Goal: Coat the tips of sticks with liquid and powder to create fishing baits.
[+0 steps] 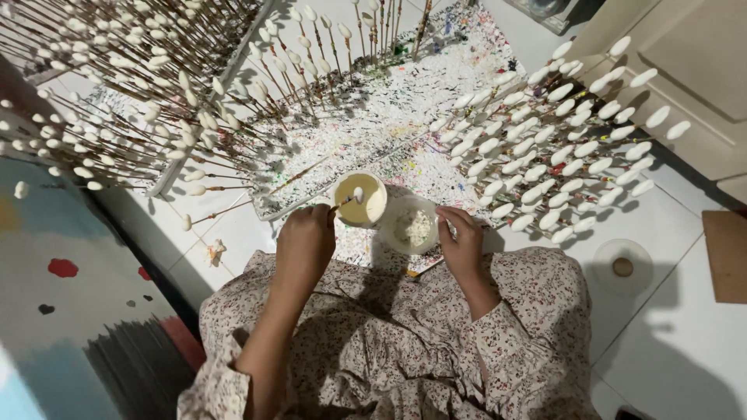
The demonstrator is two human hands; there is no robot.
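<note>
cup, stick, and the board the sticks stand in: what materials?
Cup: likely plastic or paper; thin round rim, cream liquid inside. Stick in the left hand: probably thin wood or bamboo, brown and matte, white-coated tip. Board: looks like white foam, pitted and paint-speckled.

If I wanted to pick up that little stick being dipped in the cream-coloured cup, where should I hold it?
Probably by the bare wooden end of the stick, coming from the near side, just as the left hand does. The white oval tip sits over the cup of cream liquid and looks wet, so it is best left untouched. The stick slants down towards the person, so that end is free to pinch.
</note>
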